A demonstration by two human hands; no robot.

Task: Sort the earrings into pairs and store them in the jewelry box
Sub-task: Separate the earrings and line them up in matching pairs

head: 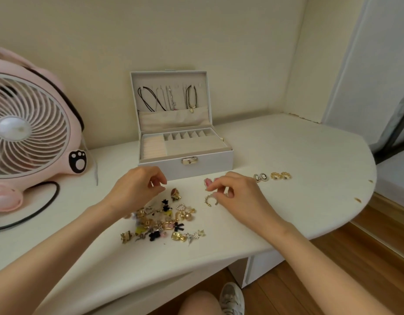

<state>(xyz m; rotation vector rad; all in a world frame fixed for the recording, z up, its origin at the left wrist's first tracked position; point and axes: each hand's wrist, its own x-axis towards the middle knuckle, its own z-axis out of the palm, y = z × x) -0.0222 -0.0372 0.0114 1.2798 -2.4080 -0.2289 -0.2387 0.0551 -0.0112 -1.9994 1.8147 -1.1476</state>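
Table [287, 155] fills the frame, pale and curved, and the pink fan [30, 130] sits idle at the far left, so I leave it be. The box [185, 164] stands open at upper centre against the wall, its compartments showing no earrings that I can see, so I judge we're at the pairing stage, with storing to come. Left hand [137, 189] hovers left of centre, just in front of the box, with thumb and fingers drawn together. Whether it's got anything pinched, I can't tell. Right hand [239, 196] is right of centre, fingers curled, its tips pinching the pink earring [208, 181] at the lower edge. The pile [162, 221] lies loose at lower centre, below and between both hands, closer to the left wrist. To do this step well, I'd lay the pink one flat in the row, then work the pile one piece at a time and spread it out instead of digging, because the hooks look ready to tangle. The pearl pair [261, 177] and gold pair [280, 175] are already lined up right of the right hand, just beside each other. A crescent earring [209, 200] lies right under the right fingertips, and a brown earring [175, 193] sits alone between the hands, nearer the left.
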